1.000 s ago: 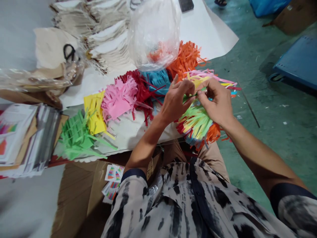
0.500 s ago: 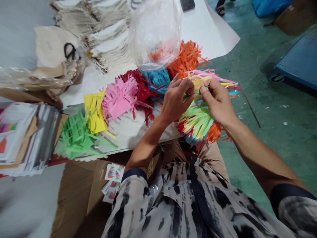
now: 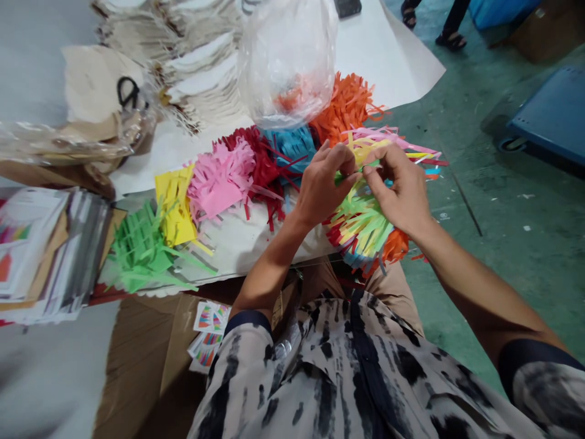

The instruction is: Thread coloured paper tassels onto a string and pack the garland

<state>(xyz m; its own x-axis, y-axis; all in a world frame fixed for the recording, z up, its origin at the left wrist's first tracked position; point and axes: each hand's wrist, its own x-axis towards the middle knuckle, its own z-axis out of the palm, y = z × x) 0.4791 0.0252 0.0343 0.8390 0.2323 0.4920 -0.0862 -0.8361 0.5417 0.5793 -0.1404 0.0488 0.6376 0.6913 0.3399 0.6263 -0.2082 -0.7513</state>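
right hand (image 3: 404, 189) nearer left hand (image 3: 320, 186) at fringe (image 3: 363, 227)

A second foot in a dark strappy sandal (image 3: 451, 40) has appeared on the green concrete floor (image 3: 498, 207) beside the first foot (image 3: 408, 16), now farther into view, while the bare right hand (image 3: 402, 186), higher half a second ago, has dipped nearer the bare left hand (image 3: 325, 183)
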